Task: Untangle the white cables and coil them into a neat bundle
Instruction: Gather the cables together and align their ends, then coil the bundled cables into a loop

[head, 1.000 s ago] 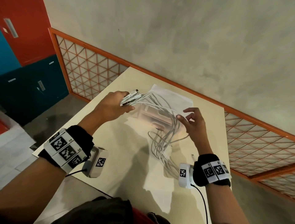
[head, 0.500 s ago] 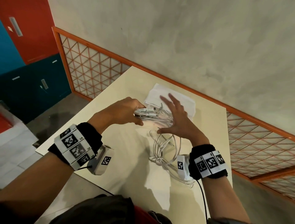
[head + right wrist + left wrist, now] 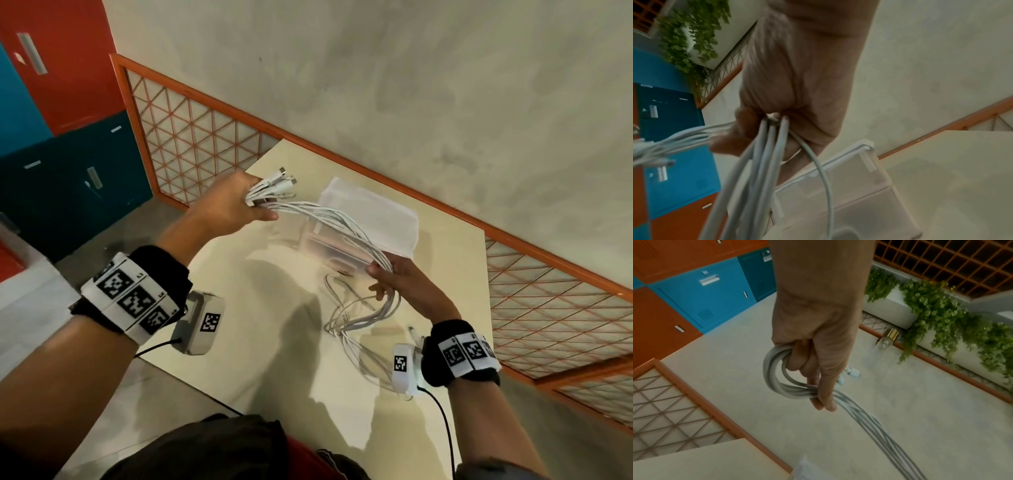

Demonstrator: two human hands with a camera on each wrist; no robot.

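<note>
While the head view looks down on the cream table [image 3: 274, 342], the left hand [image 3: 229, 209] grips the white cables [image 3: 342, 222] near their plugs, raised above the table; the right hand [image 3: 400, 284] clasps the same strands further along, beside a translucent box [image 3: 370, 212]. Loose loops trail onto the table. At the left wrist, fingers [image 3: 797, 360] curl round a looped bunch [image 3: 774, 378]. At the right wrist, the hand [image 3: 789, 91] clenches several strands [image 3: 764, 146] above the box [image 3: 859, 186].

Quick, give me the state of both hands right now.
Left hand: closed, gripping the white cables near their plug ends.
Right hand: closed, holding the same cables farther along.
</note>
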